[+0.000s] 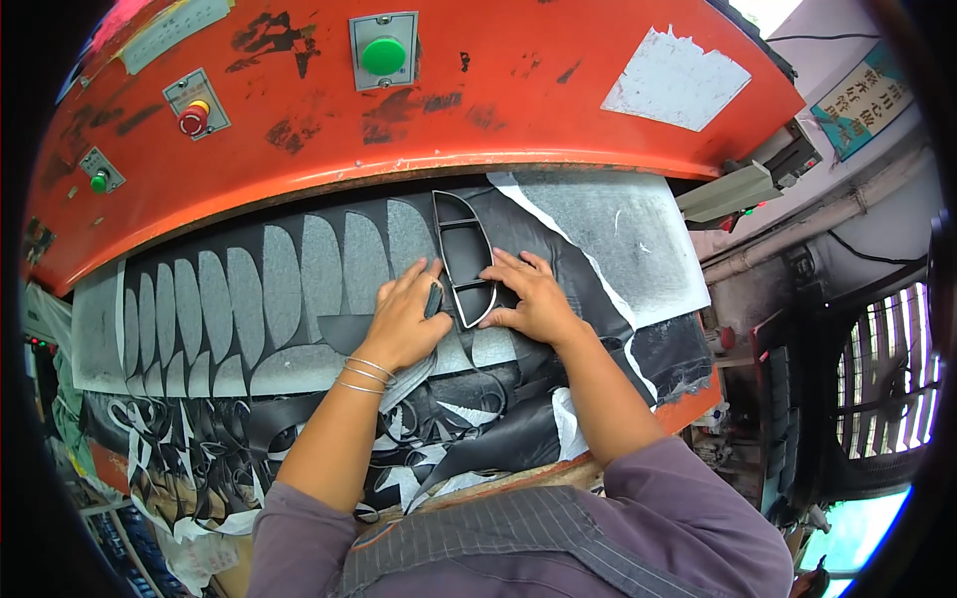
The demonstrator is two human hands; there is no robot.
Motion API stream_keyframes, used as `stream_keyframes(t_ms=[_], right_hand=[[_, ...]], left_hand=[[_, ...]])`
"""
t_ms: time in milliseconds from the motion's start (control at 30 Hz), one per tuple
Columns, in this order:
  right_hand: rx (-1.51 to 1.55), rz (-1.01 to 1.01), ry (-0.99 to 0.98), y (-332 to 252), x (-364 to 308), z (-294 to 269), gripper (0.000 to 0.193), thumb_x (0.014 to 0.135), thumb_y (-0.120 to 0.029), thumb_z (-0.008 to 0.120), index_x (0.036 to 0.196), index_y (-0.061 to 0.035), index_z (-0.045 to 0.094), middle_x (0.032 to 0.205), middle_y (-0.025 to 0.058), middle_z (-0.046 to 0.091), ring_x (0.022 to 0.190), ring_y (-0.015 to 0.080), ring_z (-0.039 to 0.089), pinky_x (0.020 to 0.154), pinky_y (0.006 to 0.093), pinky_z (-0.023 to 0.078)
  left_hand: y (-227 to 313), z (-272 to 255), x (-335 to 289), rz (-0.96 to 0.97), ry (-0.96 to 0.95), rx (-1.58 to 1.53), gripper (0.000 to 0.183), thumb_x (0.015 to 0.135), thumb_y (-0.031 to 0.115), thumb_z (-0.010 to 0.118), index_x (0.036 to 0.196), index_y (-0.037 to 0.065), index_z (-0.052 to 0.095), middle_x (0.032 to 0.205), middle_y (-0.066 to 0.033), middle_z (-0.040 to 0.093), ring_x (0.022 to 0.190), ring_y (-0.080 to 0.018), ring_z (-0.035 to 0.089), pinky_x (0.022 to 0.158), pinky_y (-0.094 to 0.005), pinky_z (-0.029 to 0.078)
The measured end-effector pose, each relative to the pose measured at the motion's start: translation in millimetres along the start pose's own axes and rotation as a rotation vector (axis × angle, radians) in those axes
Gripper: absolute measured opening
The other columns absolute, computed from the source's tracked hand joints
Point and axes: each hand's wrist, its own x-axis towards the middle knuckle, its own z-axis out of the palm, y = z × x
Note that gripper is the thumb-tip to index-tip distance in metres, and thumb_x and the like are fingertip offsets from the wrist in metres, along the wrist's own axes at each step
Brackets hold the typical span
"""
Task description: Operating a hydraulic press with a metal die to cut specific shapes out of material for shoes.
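Observation:
A half-moon-shaped metal cutting die (461, 224) with crossbars lies on a black leather-like sheet (533, 239). My right hand (533, 299) grips the die's lower right edge, thumb at its bottom end and fingers over its side. My left hand (404, 314) is closed just left of the die, with dark cut pieces (344, 331) showing between its fingers and poking out beside it. More strips are bunched under my left wrist. To the left, a row of curved cut-out gaps (282, 289) in the sheet shows the grey cutting board (653, 239) beneath.
An orange press (299, 149) overhangs the far side, with a green button (384, 57) and a red stop button (193, 120). Tangled black and white scraps (209, 458) hang over the near edge. A torn white backing edge (578, 249) crosses the board on the right.

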Motion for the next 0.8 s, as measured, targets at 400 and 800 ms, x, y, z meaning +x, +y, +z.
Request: stream_keyframes(t_ms=[400, 800], right_hand=[[0.074, 0.187, 0.319, -61.2, -11.7, -48.3, 0.074, 0.074, -0.038, 0.079, 0.133, -0.0060, 0.048, 0.121, 0.0189, 0.061, 0.107, 0.0328, 0.060, 0.091, 0.0414, 0.048], [0.147, 0.046, 0.645, -203.6, 74.8, -88.7, 0.040, 0.078, -0.025, 0.079, 0.095, -0.0038, 0.049, 0.067, 0.0093, 0.058, 0.061, 0.0216, 0.059, 0.057, 0.0327, 0.047]], left_hand=[[-46.7, -133.4, -65.6, -0.098, 0.883, -1.034, 0.003, 0.079, 0.010, 0.056, 0.082, 0.009, 0.054, 0.065, -0.0030, 0.053, 0.065, -0.0132, 0.054, 0.062, -0.0276, 0.043], [-75.1, -308.3, -183.4, -0.054, 1.373, 0.091, 0.021, 0.084, 0.013, 0.060, 0.101, 0.007, 0.050, 0.083, -0.0031, 0.050, 0.075, -0.0116, 0.048, 0.071, -0.0274, 0.042]])
